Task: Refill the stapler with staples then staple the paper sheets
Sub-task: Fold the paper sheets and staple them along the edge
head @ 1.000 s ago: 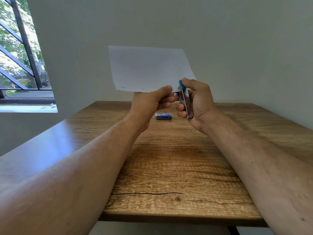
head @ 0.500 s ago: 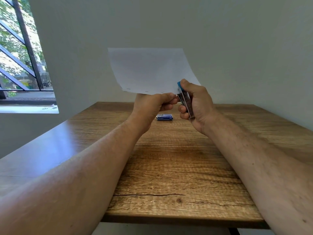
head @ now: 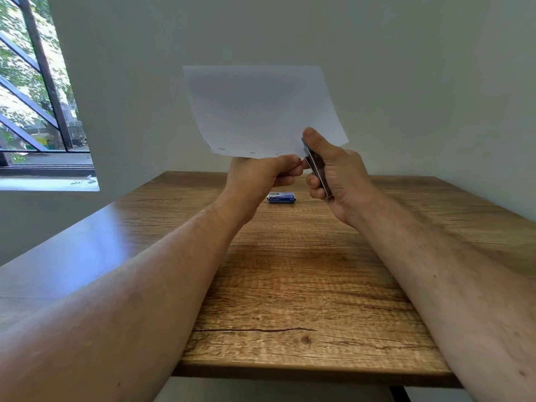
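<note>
Your left hand (head: 261, 172) sits at the centre of the frame, raised above the table (head: 304, 285), its forearm running in from the lower left. It pinches the lower edge of the paper (head: 261, 108) between thumb and curled fingers, near the sheet's lower right corner. The paper stands nearly upright in the upper middle of the frame, against the wall (head: 406, 68), its right side curving slightly. Three short staples show along its bottom edge, left of your grip.

Your right hand (head: 336, 172) is just right of the left one, almost touching it, its forearm coming in from the lower right. It is clenched around the stapler (head: 316, 165), thumb on top of the blue end, fingers wrapped underneath. The stapler points up and to the left, its nose at the paper's lower edge beside your left fingertips. Whether its mouth is closed on the sheet cannot be told.

A small blue staple box (head: 281, 197) lies flat on the table below and behind your hands, well apart from every edge. The table's near edge crosses the lower part of the frame; the wood between it and the box is open. A window (head: 34, 97) fills the upper left.
</note>
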